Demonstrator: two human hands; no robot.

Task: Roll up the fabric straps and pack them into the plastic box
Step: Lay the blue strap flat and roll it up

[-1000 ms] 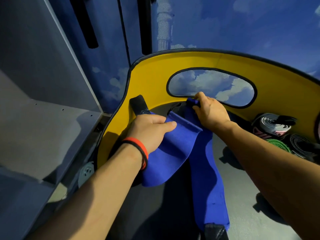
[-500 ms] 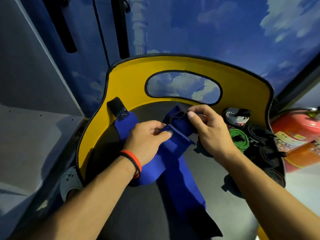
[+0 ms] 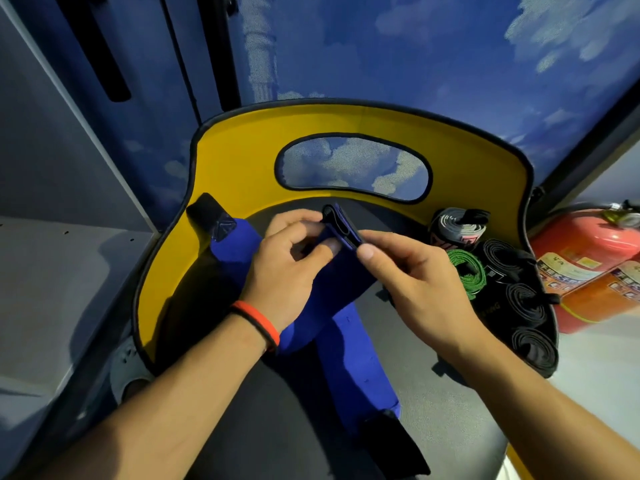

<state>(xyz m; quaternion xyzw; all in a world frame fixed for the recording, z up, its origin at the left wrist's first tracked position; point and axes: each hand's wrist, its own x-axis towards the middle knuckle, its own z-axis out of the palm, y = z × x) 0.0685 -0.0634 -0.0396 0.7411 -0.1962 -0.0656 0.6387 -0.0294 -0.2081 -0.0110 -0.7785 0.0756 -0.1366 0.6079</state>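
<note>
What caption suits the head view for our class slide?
Left hand and right hand pinch the folded end of a long blue fabric strap before a curved yellow wall, rolled straps alongside.

Faint pale letters that seem to end in "ING" stand on a black strap (image 3: 490,308); the rest cannot be made out. The red fire extinguisher (image 3: 588,237) and the orange fire extinguisher (image 3: 595,299) carry printed labels, too small to read. Pink marks on the grey-white rolled strap (image 3: 453,226) are illegible.
</note>
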